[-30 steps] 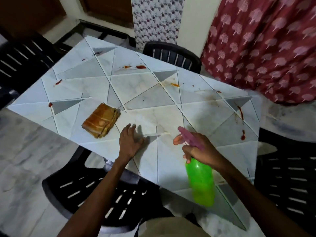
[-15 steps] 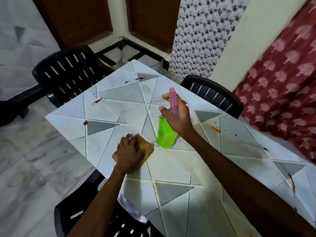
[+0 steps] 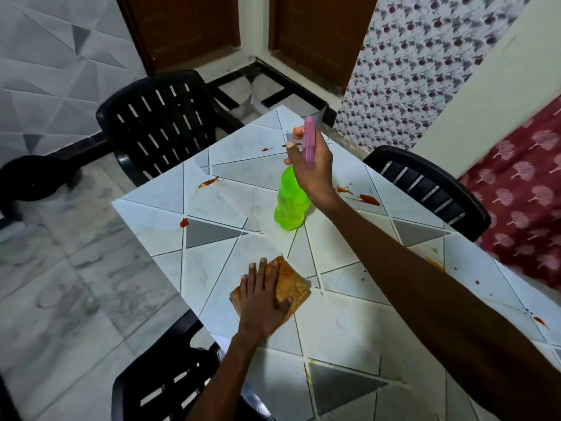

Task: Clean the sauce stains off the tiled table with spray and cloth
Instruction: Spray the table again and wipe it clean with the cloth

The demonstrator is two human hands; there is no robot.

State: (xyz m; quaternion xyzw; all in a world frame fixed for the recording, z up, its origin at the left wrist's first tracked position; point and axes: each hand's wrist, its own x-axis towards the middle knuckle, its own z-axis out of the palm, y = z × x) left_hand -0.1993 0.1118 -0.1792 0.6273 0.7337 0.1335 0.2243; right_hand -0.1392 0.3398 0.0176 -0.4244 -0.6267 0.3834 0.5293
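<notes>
My right hand (image 3: 312,168) grips a green spray bottle (image 3: 291,205) by its pink trigger head, held above the far half of the tiled table (image 3: 349,323). The nozzle points toward the table's far corner. Near the table's left edge a folded orange-brown cloth (image 3: 293,285) lies flat, and my left hand (image 3: 262,300) rests on it with the fingers spread. Red sauce stains (image 3: 368,199) mark the tiles to the right of the bottle. Other stains lie at the left (image 3: 209,182), at the left edge (image 3: 184,222) and at the far corner (image 3: 265,149).
Black plastic chairs stand at the far left (image 3: 158,123), at the right (image 3: 431,189) and at the near side (image 3: 164,387) of the table. More small sauce spots (image 3: 538,321) dot the right edge. A red patterned curtain (image 3: 522,196) hangs at the right.
My left hand moved from the bare tile onto the cloth and stays there. My right hand carried the spray bottle from the near edge out over the far part of the table.
</notes>
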